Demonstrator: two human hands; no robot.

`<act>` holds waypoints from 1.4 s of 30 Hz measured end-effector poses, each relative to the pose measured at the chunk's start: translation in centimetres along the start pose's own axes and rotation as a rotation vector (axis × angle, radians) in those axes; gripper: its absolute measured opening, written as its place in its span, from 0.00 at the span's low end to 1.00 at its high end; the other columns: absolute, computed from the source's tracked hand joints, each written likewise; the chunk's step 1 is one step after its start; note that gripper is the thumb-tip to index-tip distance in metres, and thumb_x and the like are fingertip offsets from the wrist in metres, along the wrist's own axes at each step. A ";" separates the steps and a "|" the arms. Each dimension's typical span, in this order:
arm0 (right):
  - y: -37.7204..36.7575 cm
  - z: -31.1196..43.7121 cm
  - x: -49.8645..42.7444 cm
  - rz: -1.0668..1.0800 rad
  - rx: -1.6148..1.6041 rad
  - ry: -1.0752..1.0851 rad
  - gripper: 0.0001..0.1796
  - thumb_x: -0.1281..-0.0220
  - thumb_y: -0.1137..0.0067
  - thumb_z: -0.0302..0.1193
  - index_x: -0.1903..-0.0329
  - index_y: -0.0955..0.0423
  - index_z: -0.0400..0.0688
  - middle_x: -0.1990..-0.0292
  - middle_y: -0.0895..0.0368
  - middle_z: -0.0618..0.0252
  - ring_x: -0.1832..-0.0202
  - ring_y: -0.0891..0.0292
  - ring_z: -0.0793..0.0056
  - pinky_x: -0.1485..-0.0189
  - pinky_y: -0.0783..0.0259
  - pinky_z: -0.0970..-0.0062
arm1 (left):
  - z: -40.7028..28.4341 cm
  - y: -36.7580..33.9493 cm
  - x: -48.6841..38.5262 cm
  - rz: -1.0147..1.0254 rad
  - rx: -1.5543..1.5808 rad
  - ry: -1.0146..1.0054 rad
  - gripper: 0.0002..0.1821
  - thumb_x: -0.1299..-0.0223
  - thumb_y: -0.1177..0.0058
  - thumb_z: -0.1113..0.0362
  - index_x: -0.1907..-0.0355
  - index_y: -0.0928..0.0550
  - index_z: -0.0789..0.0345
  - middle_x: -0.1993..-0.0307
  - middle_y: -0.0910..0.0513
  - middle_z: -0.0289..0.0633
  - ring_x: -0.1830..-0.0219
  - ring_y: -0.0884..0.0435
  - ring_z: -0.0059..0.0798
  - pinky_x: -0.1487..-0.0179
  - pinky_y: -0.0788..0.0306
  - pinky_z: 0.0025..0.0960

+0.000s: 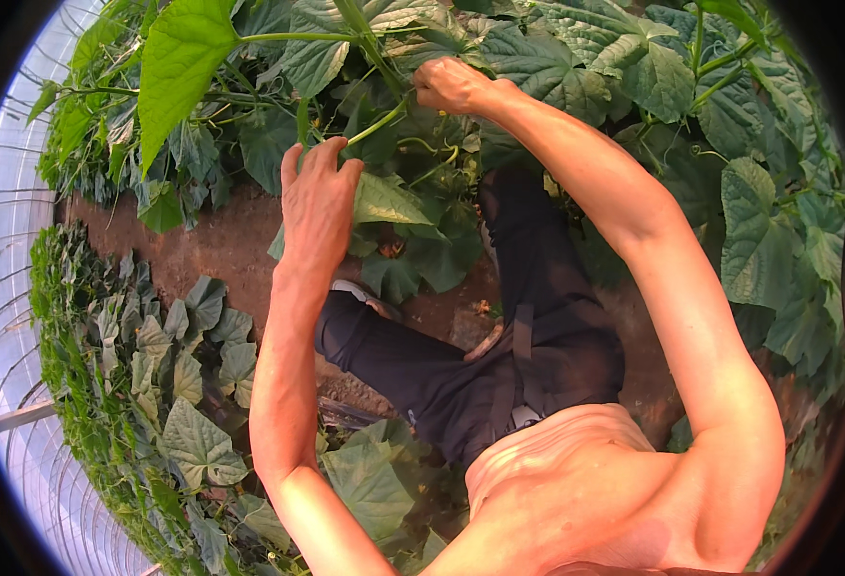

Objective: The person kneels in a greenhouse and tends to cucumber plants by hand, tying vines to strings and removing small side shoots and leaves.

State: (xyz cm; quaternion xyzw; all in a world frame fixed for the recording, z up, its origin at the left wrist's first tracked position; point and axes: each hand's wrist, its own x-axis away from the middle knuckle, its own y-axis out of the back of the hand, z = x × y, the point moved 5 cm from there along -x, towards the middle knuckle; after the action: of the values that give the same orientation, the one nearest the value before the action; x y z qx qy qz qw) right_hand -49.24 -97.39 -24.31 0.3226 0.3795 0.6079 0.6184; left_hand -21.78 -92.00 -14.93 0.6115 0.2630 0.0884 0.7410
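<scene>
Before me grow large-leaved climbing plants, which look like cucumber vines. My left hand (320, 191) is raised at the near end of a pale green leaf stalk (377, 124), its fingers bent; whether they pinch the stalk cannot be told. A green leaf (390, 200) lies just right of that hand. My right hand (451, 85) is closed in a fist beside the thick green vine stem (372, 47), near where the stalk meets it; what lies inside the fist is hidden. A big bright leaf (181, 75) hangs from the stem at the upper left.
Another row of leafy plants (195, 439) runs along the lower left. Bare soil (177, 234) shows between the rows. A greenhouse wall of clear film with curved ribs (8, 216) bounds the left side. Dense leaves (757, 237) stand at the right.
</scene>
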 end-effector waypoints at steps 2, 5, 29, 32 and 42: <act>0.6 -0.2 0.7 0.084 -0.084 -0.053 0.15 0.31 0.40 0.36 0.51 0.14 0.39 0.56 0.10 0.42 0.50 0.13 0.43 0.45 0.20 0.48 | -0.4 0.3 0.1 -0.017 0.018 -0.004 0.13 0.39 0.38 0.75 0.52 0.11 0.63 0.35 0.16 0.44 0.29 0.19 0.41 0.17 0.39 0.59; 2.7 0.6 1.4 0.153 -0.204 -0.063 0.17 0.28 0.40 0.37 0.50 0.13 0.38 0.64 0.10 0.50 0.60 0.10 0.56 0.54 0.18 0.56 | -1.0 1.0 -0.1 -0.011 0.026 -0.009 0.12 0.36 0.36 0.72 0.50 0.11 0.62 0.33 0.18 0.43 0.28 0.21 0.41 0.16 0.40 0.58; 18.4 11.1 10.0 -0.161 -0.361 0.180 0.16 0.24 0.34 0.32 0.41 0.14 0.38 0.55 0.07 0.64 0.60 0.14 0.81 0.54 0.18 0.72 | -1.9 16.5 2.2 -0.477 0.460 0.331 0.17 0.27 0.32 0.70 0.38 0.11 0.64 0.35 0.12 0.44 0.33 0.14 0.43 0.28 0.22 0.41; 13.8 15.0 10.2 0.179 -0.373 0.289 0.16 0.26 0.37 0.35 0.46 0.13 0.36 0.56 0.05 0.54 0.54 0.08 0.61 0.46 0.17 0.62 | -1.7 16.4 7.4 -0.581 0.481 0.398 0.17 0.24 0.35 0.71 0.36 0.13 0.67 0.39 0.11 0.45 0.36 0.12 0.38 0.29 0.22 0.40; 1.0 13.6 0.2 0.120 0.288 0.478 0.26 0.21 0.48 0.25 0.25 0.27 0.36 0.34 0.20 0.43 0.32 0.22 0.44 0.29 0.25 0.53 | -5.1 7.1 27.8 -0.691 0.829 1.097 0.16 0.20 0.39 0.72 0.34 0.15 0.70 0.42 0.10 0.42 0.43 0.10 0.28 0.36 0.19 0.34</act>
State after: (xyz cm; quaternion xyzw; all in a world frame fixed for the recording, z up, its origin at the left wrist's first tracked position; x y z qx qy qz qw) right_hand -37.99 -96.28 -16.60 0.2765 0.5770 0.6421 0.4222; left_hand 0.51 -73.33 -16.57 0.5909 0.7806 0.0365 0.2003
